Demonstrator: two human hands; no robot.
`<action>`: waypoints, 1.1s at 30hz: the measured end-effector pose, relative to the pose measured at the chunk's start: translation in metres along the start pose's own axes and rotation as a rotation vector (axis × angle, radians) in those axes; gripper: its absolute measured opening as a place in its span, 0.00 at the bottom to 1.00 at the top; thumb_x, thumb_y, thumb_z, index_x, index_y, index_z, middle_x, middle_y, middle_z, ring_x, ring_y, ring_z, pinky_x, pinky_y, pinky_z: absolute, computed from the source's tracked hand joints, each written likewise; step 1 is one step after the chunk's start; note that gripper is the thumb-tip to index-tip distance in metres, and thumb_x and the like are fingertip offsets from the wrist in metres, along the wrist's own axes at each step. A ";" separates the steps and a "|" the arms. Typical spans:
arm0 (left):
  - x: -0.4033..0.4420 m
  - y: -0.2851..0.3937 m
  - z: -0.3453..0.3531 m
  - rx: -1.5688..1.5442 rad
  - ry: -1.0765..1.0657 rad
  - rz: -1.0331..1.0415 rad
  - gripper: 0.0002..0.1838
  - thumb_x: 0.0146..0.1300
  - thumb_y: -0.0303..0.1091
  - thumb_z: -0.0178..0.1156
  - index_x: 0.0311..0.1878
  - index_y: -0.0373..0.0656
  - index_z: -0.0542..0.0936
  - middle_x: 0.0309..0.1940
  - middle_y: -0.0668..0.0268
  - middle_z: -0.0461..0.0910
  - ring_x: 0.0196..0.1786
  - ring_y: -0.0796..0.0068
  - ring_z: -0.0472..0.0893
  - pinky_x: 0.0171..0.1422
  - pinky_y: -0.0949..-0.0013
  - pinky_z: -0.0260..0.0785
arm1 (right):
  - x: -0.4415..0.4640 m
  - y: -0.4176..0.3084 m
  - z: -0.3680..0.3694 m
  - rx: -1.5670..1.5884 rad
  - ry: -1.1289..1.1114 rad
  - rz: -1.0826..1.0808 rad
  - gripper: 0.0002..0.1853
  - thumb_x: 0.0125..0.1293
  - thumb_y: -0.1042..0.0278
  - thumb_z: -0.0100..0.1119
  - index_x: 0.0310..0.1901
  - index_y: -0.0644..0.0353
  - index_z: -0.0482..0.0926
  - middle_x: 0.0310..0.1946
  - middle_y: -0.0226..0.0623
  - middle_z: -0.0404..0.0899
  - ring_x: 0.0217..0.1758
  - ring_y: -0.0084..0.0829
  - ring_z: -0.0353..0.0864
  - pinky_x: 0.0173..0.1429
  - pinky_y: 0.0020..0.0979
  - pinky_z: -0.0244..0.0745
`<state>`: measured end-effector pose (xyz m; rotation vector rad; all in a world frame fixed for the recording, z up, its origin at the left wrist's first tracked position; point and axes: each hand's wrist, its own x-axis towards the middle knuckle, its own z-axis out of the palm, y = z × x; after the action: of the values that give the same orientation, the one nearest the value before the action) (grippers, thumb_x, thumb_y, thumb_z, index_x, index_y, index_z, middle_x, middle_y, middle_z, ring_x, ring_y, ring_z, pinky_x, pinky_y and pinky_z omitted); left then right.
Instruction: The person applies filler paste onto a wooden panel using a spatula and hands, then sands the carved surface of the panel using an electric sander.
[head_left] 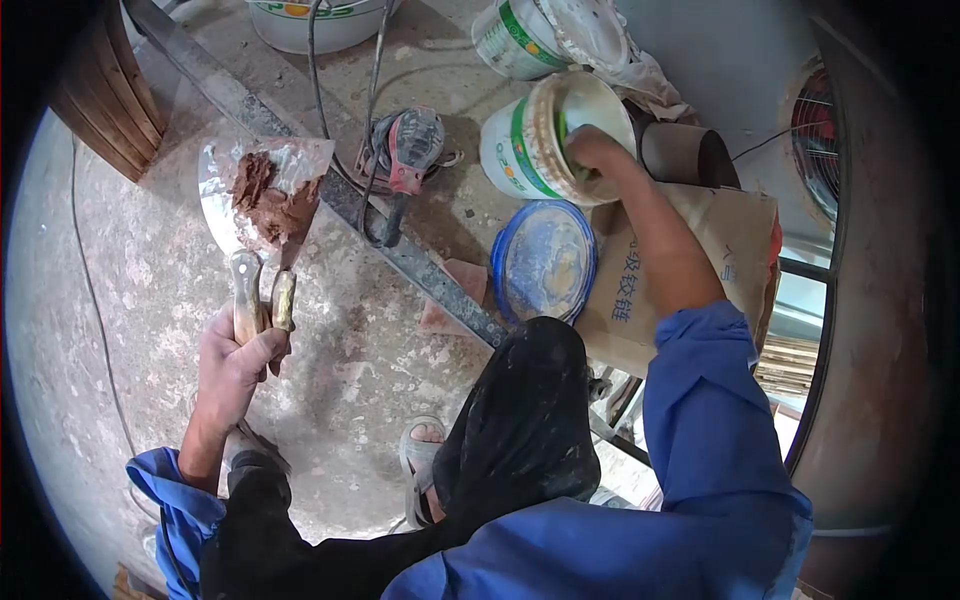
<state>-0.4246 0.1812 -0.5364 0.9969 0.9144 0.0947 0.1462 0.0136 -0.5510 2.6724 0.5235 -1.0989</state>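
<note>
My left hand (238, 365) is closed around the handles of two putty knives (247, 300), held together above the floor. Brown putty (270, 200) lies in a lump on the broad metal blade, which is smeared with white. My right hand (597, 150) reaches down into a white bucket (505, 150) with a green band and a crusted rim. Something green (563, 128) shows beside that hand inside the bucket. The fingers are too shaded and hidden to make out. In front of the bucket, a blue-rimmed lid (545, 262) smeared with dried material leans beside a cardboard box.
A red and black power sander (413, 150) with cables stands left of the bucket. A long metal straightedge (420, 275) crosses the floor diagonally. The cardboard box (650, 270) lies under my right arm. More buckets (515, 40) stand behind, and wooden boards (110, 95) at upper left.
</note>
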 end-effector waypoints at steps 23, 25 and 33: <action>0.094 0.099 0.156 0.230 -0.500 0.283 0.08 0.60 0.31 0.62 0.37 0.36 0.80 0.26 0.66 0.77 0.26 0.75 0.72 0.31 0.68 0.68 | -0.159 0.124 -0.025 0.856 0.670 -0.208 0.19 0.71 0.75 0.58 0.62 0.63 0.83 0.36 0.35 0.85 0.25 0.23 0.81 0.29 0.22 0.71; 0.109 0.103 0.187 0.308 -0.429 0.418 0.10 0.59 0.31 0.61 0.35 0.32 0.81 0.26 0.63 0.80 0.27 0.71 0.74 0.33 0.64 0.70 | -0.168 0.137 -0.025 0.885 0.689 -0.211 0.19 0.71 0.75 0.58 0.62 0.63 0.83 0.37 0.35 0.85 0.25 0.23 0.80 0.29 0.22 0.71; 0.149 0.085 0.240 0.396 -0.372 0.397 0.14 0.58 0.34 0.63 0.38 0.28 0.84 0.29 0.57 0.84 0.30 0.65 0.79 0.39 0.62 0.74 | -0.193 0.153 -0.017 1.044 0.763 -0.274 0.19 0.74 0.75 0.58 0.64 0.62 0.81 0.41 0.36 0.85 0.28 0.22 0.78 0.30 0.20 0.70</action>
<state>-0.1347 0.1346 -0.5127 1.4998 0.3889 0.0592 0.0904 -0.1681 -0.3941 4.0700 0.5178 -0.3357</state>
